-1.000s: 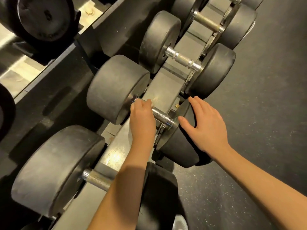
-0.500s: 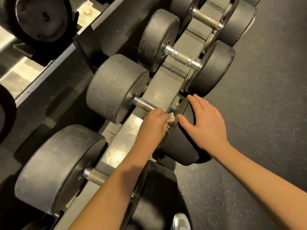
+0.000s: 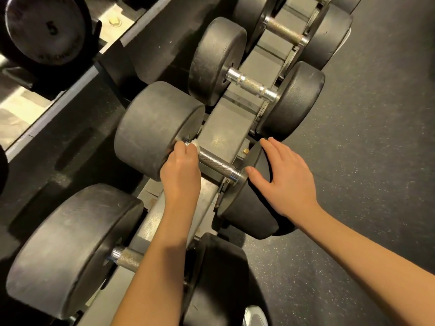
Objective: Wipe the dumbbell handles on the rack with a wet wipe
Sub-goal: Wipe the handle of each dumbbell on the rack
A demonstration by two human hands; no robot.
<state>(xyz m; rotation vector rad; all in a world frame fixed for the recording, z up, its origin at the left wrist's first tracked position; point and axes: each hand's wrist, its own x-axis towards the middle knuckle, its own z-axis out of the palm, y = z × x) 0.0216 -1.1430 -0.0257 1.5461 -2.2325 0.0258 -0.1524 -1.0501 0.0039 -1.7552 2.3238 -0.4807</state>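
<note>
The wet wipe [image 3: 195, 145] shows only as a small white scrap at the left end of the handle [image 3: 217, 163] of the middle dumbbell [image 3: 153, 128], right where the bar meets the left weight [image 3: 138, 149]. The left hand [image 3: 181, 170] has its fingers curled round the bar there, with the wipe pressed between fingers and metal; most of the wipe is hidden under the hand. The rest of the ridged handle lies bare, running down to the shiny collar at the right weight [image 3: 247, 208]. The right hand [image 3: 286, 177] lies flat on the rim of that weight, fingers straight and a little spread, thumb tip just beside the collar; it grips nothing.

The dumbbell sits across the grey rack [image 3: 227, 123], which runs from the bottom of the view up toward the top right. A nearer dumbbell [image 3: 70, 243] lies below it, its handle partly covered by the left forearm, and a farther dumbbell [image 3: 216, 60] lies above with its handle bare. To the right is dark speckled floor [image 3: 376, 137]. The toe of a light shoe [image 3: 255, 316] shows at the bottom edge. At the top left sits a round plate [image 3: 44, 29] marked 5.
</note>
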